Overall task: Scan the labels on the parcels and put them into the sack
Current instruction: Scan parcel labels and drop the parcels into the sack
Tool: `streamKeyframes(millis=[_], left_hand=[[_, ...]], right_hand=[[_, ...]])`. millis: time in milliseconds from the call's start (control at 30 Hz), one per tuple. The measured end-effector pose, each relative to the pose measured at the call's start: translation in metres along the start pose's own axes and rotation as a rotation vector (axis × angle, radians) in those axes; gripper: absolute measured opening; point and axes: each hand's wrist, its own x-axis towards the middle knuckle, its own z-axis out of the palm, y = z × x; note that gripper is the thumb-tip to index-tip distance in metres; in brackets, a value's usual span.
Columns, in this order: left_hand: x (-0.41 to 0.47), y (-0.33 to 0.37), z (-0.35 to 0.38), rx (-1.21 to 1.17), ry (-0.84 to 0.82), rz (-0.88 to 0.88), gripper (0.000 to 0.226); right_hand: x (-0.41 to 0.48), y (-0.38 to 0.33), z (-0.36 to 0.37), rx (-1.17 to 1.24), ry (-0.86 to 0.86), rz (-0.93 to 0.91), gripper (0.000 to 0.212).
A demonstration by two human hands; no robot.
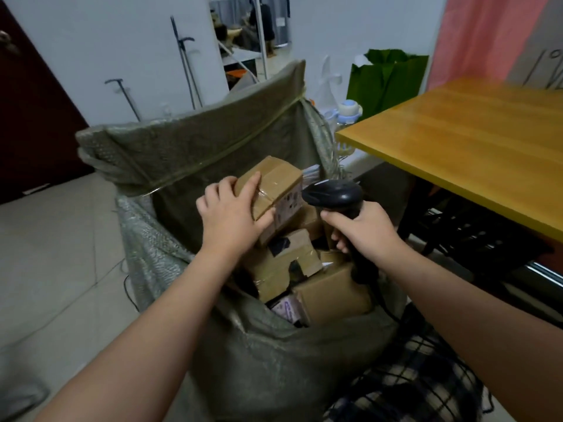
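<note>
The left hand [231, 211] is gripping the parcel [274, 184] over the sack [189, 147] mouth, its label end facing the scanner [333, 194], which the right hand [365, 229] is clasping just beside it.

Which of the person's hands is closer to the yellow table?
Right. The right hand, gripping the scanner, is just left of the table's edge; the left hand, holding a parcel over the sack, is farther away.
</note>
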Motion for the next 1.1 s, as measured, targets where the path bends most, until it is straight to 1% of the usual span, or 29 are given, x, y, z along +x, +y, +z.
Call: streamKeyframes(millis=[100, 200, 300, 400, 500, 633, 733, 800, 967, 1100], left_hand=[[0.003, -0.006, 0.005, 0.117, -0.006, 0.039, 0.065], [0.001, -0.010, 0.012, 0.230, -0.106, 0.006, 0.055], [0.001, -0.006, 0.014, 0.209, -0.085, -0.009, 0.050], [0.006, 0.010, 0.011, 0.142, -0.050, 0.059, 0.046], [0.013, 0.040, 0.006, 0.037, -0.029, 0.141, 0.045], [0.028, 0.104, 0.002, -0.064, -0.010, 0.275, 0.044], [0.041, 0.166, 0.000, -0.152, -0.001, 0.376, 0.044], [0.046, 0.212, -0.001, -0.215, -0.001, 0.442, 0.044], [0.050, 0.321, 0.000, -0.339, -0.062, 0.636, 0.046], [0.054, 0.406, 0.002, -0.439, -0.081, 0.746, 0.049]], right_hand=[[0.006, 0.001, 0.005, -0.021, -0.003, 0.007, 0.018], [0.010, 0.002, 0.007, -0.046, 0.002, 0.008, 0.018], [0.010, 0.005, 0.007, -0.033, 0.006, 0.020, 0.018], [0.005, 0.008, 0.000, 0.027, 0.051, 0.026, 0.021], [-0.002, 0.007, -0.019, 0.031, 0.114, 0.024, 0.022], [-0.012, 0.004, -0.068, -0.034, 0.252, 0.030, 0.025], [-0.026, 0.005, -0.122, -0.053, 0.354, 0.054, 0.025], [-0.039, 0.007, -0.162, -0.058, 0.430, 0.070, 0.022], [-0.078, 0.011, -0.261, -0.060, 0.685, 0.107, 0.017], [-0.102, 0.012, -0.329, -0.025, 0.909, 0.121, 0.019]])
